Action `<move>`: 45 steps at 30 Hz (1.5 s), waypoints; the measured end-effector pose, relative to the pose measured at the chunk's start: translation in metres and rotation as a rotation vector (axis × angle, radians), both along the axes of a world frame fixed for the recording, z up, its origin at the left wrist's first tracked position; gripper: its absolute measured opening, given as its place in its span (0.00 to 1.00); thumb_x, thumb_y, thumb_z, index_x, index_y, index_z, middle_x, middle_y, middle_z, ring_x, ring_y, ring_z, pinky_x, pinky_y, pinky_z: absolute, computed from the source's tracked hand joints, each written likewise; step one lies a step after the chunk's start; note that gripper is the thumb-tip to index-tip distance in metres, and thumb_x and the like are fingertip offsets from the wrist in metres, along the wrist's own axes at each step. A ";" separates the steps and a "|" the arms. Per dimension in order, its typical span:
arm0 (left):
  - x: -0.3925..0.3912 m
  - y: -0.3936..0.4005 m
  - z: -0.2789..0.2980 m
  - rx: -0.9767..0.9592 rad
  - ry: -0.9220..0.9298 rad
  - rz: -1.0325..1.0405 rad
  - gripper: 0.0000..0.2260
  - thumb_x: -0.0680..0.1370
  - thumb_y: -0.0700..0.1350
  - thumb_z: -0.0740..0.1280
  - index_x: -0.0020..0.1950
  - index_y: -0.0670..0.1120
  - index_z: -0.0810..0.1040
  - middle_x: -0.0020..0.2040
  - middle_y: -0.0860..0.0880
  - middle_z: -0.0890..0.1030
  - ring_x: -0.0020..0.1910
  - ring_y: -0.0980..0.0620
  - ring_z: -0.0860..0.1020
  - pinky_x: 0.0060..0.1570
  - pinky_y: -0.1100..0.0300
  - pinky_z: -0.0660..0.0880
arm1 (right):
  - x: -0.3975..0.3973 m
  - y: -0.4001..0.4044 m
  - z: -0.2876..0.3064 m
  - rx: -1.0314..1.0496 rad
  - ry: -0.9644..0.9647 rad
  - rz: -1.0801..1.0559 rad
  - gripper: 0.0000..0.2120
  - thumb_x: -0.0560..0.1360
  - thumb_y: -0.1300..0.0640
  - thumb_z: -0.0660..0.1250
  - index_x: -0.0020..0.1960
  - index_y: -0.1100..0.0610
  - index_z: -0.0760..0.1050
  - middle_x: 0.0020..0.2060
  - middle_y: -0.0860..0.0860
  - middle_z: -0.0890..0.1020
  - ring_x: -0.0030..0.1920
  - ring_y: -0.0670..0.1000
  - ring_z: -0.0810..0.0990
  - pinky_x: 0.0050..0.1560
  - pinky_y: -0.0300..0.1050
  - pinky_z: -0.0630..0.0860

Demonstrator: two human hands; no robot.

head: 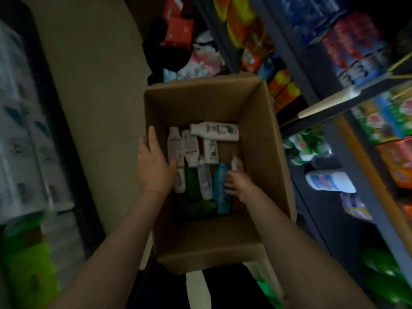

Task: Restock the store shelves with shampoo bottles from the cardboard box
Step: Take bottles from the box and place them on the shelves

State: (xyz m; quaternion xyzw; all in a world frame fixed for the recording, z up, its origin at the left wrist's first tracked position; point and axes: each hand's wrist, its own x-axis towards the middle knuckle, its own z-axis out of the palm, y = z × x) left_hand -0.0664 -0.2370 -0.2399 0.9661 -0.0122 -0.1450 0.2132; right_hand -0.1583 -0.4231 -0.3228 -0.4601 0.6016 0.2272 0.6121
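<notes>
Your left hand [153, 166] was spread wide on cardboard box [267, 141] wall; right hand [236, 181], fingers loose, touched teal shampoo bottle [221, 192]. Probably light, slick plastic; grip mid-body.

Single head-worn, wide-angle view, looking steeply down from above into an open cardboard box [263, 134] close beneath the camera. Both forearms enter from the lower edge. The frame is tilted, with store shelves [330, 103] running diagonally along the right side.
</notes>
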 end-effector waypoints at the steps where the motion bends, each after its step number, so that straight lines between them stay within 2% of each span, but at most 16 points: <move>1: 0.002 -0.002 -0.002 -0.012 -0.015 0.000 0.39 0.79 0.51 0.67 0.82 0.49 0.46 0.78 0.38 0.59 0.72 0.40 0.67 0.65 0.46 0.72 | 0.001 0.000 -0.012 0.003 0.025 -0.009 0.18 0.82 0.57 0.60 0.70 0.60 0.68 0.60 0.59 0.77 0.60 0.57 0.77 0.58 0.53 0.78; 6: 0.001 -0.005 -0.017 0.054 -0.061 -0.027 0.39 0.78 0.56 0.64 0.81 0.52 0.44 0.74 0.37 0.63 0.63 0.40 0.73 0.55 0.46 0.78 | 0.008 0.004 -0.055 0.025 0.147 -0.082 0.16 0.80 0.55 0.63 0.66 0.59 0.70 0.56 0.57 0.78 0.56 0.57 0.78 0.57 0.54 0.79; 9: 0.001 -0.005 -0.021 0.075 -0.071 -0.039 0.39 0.78 0.56 0.64 0.81 0.53 0.44 0.74 0.36 0.63 0.65 0.39 0.72 0.57 0.44 0.77 | 0.005 0.006 -0.084 0.029 0.247 -0.019 0.18 0.78 0.55 0.65 0.65 0.62 0.73 0.49 0.57 0.79 0.46 0.56 0.78 0.40 0.51 0.77; 10: 0.001 -0.005 -0.022 0.083 -0.074 -0.042 0.39 0.77 0.57 0.64 0.81 0.53 0.43 0.74 0.36 0.63 0.64 0.39 0.72 0.57 0.44 0.77 | 0.003 0.007 -0.093 0.031 0.279 0.010 0.20 0.78 0.54 0.65 0.66 0.62 0.72 0.49 0.58 0.80 0.44 0.56 0.78 0.39 0.51 0.76; 14: -0.001 -0.006 -0.021 0.096 -0.081 -0.055 0.40 0.77 0.58 0.63 0.81 0.53 0.43 0.75 0.36 0.62 0.65 0.37 0.72 0.56 0.44 0.77 | -0.004 0.009 -0.111 0.048 0.334 0.059 0.23 0.79 0.52 0.66 0.68 0.65 0.70 0.60 0.60 0.79 0.59 0.60 0.77 0.59 0.56 0.76; 16: -0.001 -0.006 -0.019 0.108 -0.080 -0.057 0.40 0.77 0.59 0.63 0.81 0.53 0.44 0.76 0.35 0.61 0.67 0.37 0.70 0.58 0.45 0.74 | -0.006 0.009 -0.118 0.055 0.343 0.111 0.23 0.79 0.51 0.67 0.68 0.64 0.70 0.62 0.60 0.77 0.62 0.61 0.76 0.64 0.58 0.74; 19: -0.002 -0.009 -0.016 0.125 -0.076 -0.066 0.40 0.77 0.59 0.64 0.82 0.51 0.45 0.76 0.35 0.60 0.67 0.37 0.70 0.57 0.46 0.74 | -0.013 0.011 -0.128 0.110 0.312 0.165 0.30 0.77 0.51 0.70 0.72 0.64 0.66 0.68 0.60 0.73 0.66 0.62 0.73 0.67 0.58 0.71; 21: -0.002 -0.011 -0.014 0.131 -0.070 -0.075 0.41 0.77 0.59 0.64 0.82 0.51 0.45 0.76 0.35 0.59 0.67 0.37 0.70 0.56 0.46 0.74 | -0.020 0.012 -0.136 0.108 0.291 0.135 0.33 0.74 0.50 0.73 0.72 0.63 0.67 0.67 0.61 0.74 0.64 0.62 0.74 0.66 0.59 0.72; 27: -0.002 -0.010 -0.013 0.164 -0.061 -0.079 0.40 0.76 0.62 0.60 0.82 0.52 0.44 0.75 0.36 0.60 0.65 0.39 0.71 0.53 0.48 0.75 | -0.021 0.016 -0.137 0.116 0.183 0.075 0.26 0.75 0.54 0.72 0.68 0.64 0.71 0.61 0.61 0.79 0.60 0.60 0.78 0.61 0.57 0.75; 30: -0.002 -0.009 -0.013 0.166 -0.059 -0.074 0.40 0.76 0.61 0.61 0.82 0.52 0.44 0.75 0.36 0.60 0.66 0.39 0.70 0.56 0.47 0.75 | -0.015 0.013 -0.128 0.173 0.129 0.057 0.24 0.78 0.53 0.69 0.69 0.64 0.70 0.63 0.61 0.78 0.62 0.61 0.77 0.63 0.57 0.74; 35: -0.002 -0.009 -0.008 0.161 -0.036 -0.070 0.39 0.78 0.59 0.63 0.82 0.51 0.46 0.77 0.36 0.57 0.71 0.39 0.66 0.62 0.45 0.73 | -0.004 0.017 -0.098 0.356 -0.046 -0.195 0.20 0.79 0.56 0.66 0.68 0.63 0.70 0.64 0.59 0.77 0.66 0.60 0.75 0.62 0.56 0.72; 37: -0.002 -0.008 -0.004 0.139 -0.018 -0.056 0.39 0.78 0.57 0.64 0.82 0.50 0.46 0.79 0.36 0.54 0.75 0.38 0.61 0.68 0.44 0.67 | 0.006 0.022 -0.075 0.365 -0.162 -0.181 0.21 0.80 0.58 0.65 0.70 0.63 0.69 0.60 0.58 0.79 0.61 0.59 0.78 0.59 0.54 0.74; 39: -0.003 -0.008 0.004 0.096 -0.065 -0.082 0.38 0.78 0.53 0.66 0.82 0.47 0.49 0.80 0.37 0.50 0.79 0.38 0.51 0.75 0.44 0.56 | 0.020 0.022 -0.042 0.326 -0.297 -0.118 0.22 0.80 0.59 0.65 0.72 0.64 0.68 0.53 0.57 0.81 0.51 0.55 0.81 0.54 0.51 0.77; 41: -0.003 -0.014 0.017 0.003 -0.126 -0.144 0.36 0.78 0.50 0.67 0.81 0.45 0.53 0.81 0.38 0.50 0.80 0.39 0.48 0.78 0.45 0.48 | 0.034 0.017 0.001 0.333 -0.414 -0.110 0.21 0.79 0.58 0.65 0.71 0.63 0.69 0.56 0.57 0.81 0.52 0.54 0.81 0.52 0.50 0.79; 43: -0.003 -0.030 0.036 -0.175 -0.094 -0.173 0.34 0.78 0.49 0.67 0.80 0.45 0.56 0.79 0.41 0.58 0.78 0.42 0.56 0.77 0.46 0.55 | 0.040 0.008 0.049 0.402 -0.548 -0.130 0.16 0.80 0.56 0.63 0.67 0.60 0.73 0.56 0.56 0.82 0.53 0.54 0.82 0.53 0.51 0.79; 45: -0.005 -0.048 0.062 -0.466 0.156 -0.085 0.31 0.79 0.51 0.68 0.79 0.47 0.60 0.74 0.44 0.69 0.71 0.48 0.70 0.70 0.49 0.69 | 0.038 0.001 0.103 0.442 -0.657 -0.176 0.13 0.81 0.53 0.60 0.61 0.57 0.77 0.52 0.55 0.84 0.50 0.54 0.84 0.52 0.52 0.80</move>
